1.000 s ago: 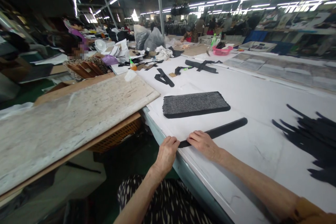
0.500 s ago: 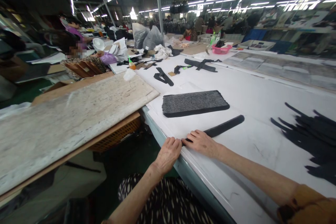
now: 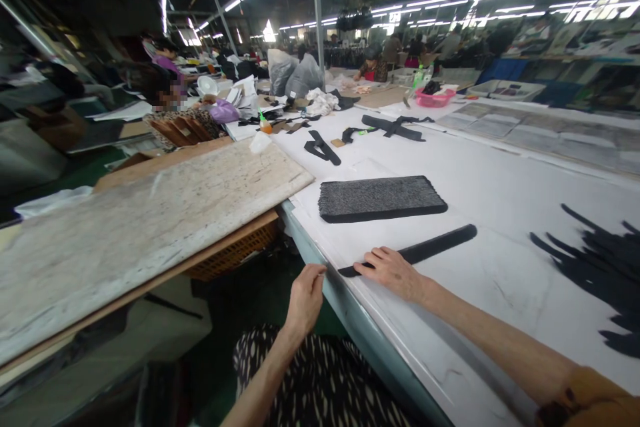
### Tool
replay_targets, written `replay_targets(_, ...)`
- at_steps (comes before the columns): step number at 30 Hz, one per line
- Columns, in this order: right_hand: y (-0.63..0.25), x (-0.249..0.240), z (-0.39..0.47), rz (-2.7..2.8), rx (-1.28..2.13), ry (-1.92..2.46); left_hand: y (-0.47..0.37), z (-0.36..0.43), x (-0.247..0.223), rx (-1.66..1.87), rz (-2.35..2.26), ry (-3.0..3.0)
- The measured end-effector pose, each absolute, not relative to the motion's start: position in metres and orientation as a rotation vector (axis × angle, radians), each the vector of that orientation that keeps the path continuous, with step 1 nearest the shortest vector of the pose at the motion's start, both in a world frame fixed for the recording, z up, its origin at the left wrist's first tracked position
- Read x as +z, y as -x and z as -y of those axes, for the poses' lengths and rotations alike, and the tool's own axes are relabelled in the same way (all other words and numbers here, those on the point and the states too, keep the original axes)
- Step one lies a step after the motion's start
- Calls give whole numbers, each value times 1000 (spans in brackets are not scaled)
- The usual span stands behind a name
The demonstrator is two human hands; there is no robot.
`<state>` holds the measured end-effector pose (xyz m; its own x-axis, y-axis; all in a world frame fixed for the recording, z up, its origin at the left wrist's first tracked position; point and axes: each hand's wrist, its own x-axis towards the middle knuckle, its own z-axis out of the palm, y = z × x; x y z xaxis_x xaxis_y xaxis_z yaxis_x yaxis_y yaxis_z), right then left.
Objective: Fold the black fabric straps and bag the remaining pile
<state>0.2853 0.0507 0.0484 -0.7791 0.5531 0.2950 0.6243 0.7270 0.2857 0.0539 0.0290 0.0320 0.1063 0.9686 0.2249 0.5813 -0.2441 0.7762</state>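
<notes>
A long black strip with a rounded far end lies at a slant on the white table. My right hand rests over its near part, fingers bent and pressing it down. The strip's near tip pokes out to the left of those fingers, by the table edge. My left hand is just off that edge, apart from the strip, with thumb and fingers pinched together. Whatever it may hold is too small to make out. Beyond the strip lies a neat stack of dark grey strips, frayed at its left end.
More loose black strips spread at the right. Black pieces, an orange-tipped bottle and a pink basket are farther back. A stained pale board adjoins on the left, above an orange crate. Another person sits beyond it.
My left hand has pulled away from the strip's near end, left and down past the table edge. My right hand stays on the strip. The view has shifted slightly left.
</notes>
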Motion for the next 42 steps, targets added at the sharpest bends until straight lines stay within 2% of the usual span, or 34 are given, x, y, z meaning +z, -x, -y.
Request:
replay_targets(4,-269,50,-51,2768,-513,892,-63,-34,34,926,-1431,-1395)
replay_targets(11,-258,50,-55,2791,-509,837,-66,-45,25,947,-1347,-1048)
replay_targets(21,-267,49,-60,2802,-536,603,-56,-41,16,931,-1297,-944)
replay_targets(30,-288,42,-56,2750,-449,721,-47,-38,2,941,-1294,-894)
replay_targets(42,-303,46,-48,2710,-434,659,-35,-33,-36,926,-1337,-778)
